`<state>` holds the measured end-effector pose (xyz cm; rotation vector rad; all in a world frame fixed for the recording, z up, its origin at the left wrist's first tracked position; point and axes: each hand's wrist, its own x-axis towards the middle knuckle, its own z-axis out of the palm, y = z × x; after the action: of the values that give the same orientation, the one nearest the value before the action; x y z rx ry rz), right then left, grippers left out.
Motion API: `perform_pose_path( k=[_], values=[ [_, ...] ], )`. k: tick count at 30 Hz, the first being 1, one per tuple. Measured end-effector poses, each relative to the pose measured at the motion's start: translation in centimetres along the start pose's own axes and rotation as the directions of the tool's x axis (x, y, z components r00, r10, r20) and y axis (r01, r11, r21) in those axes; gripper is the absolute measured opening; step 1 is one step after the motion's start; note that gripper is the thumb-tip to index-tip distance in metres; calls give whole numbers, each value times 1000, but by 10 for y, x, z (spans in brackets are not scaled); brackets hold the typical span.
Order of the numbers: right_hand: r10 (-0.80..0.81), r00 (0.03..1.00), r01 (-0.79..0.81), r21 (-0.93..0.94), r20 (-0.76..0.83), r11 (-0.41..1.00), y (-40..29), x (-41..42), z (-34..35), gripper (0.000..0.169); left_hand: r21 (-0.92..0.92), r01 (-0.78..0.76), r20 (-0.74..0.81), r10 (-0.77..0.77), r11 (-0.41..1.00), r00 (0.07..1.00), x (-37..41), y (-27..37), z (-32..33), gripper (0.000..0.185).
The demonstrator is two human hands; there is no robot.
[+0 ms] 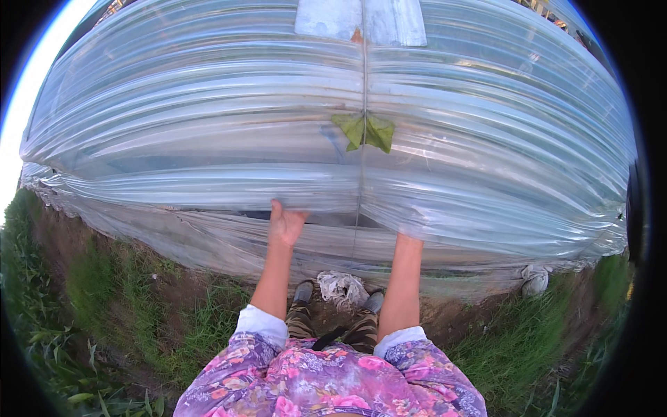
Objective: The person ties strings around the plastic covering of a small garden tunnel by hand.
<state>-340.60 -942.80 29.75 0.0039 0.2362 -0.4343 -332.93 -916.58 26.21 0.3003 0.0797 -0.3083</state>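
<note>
Clear plastic film (pixel 234 125) spans the view in long folds, like the side of a greenhouse. A thin cord (pixel 365 78) runs down its middle, over a green scrap (pixel 379 133) and a pale sheet piece (pixel 333 18). My left hand (pixel 287 223) is at the film's lower edge, thumb outside, fingers tucked behind it. My right hand (pixel 414 224) is behind or under the film to the right of the cord, seen only dimly through it; its fingers are hidden. Between the hands a dark gap (pixel 333 218) shows above a lower strip of film (pixel 323 242).
A crumpled white plastic bundle (pixel 342 289) lies between my shoes. Another white bundle (pixel 535 279) sits at the film's foot on the right. Grass (pixel 208 318) and bare soil (pixel 177 292) line the base, with leafy plants (pixel 57 354) at the lower left.
</note>
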Motion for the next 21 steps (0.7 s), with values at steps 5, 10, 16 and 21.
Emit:
perform_pose_path(
  k=[5, 10, 16, 21],
  values=[
    [-30, 990, 9, -153, -139, 988, 5, 6, -21, 40, -243, 8, -72, -26, 970, 997, 13, 16, 80, 39],
    [1, 958, -108, -360, -285, 927, 40, 57, -78, 26, -212, 15, -285, -76, 977, 956, -12, 23, 100, 26],
    [136, 911, -327, -482, -390, 813, 71, 125, -114, 23, -173, 64, -292, -114, 983, 950, -16, 27, 91, 30],
    [234, 912, -399, -599, -336, 695, 61, 124, -128, 20, -130, 115, -216, -141, 985, 966, -19, 24, 87, 35]
  ],
)
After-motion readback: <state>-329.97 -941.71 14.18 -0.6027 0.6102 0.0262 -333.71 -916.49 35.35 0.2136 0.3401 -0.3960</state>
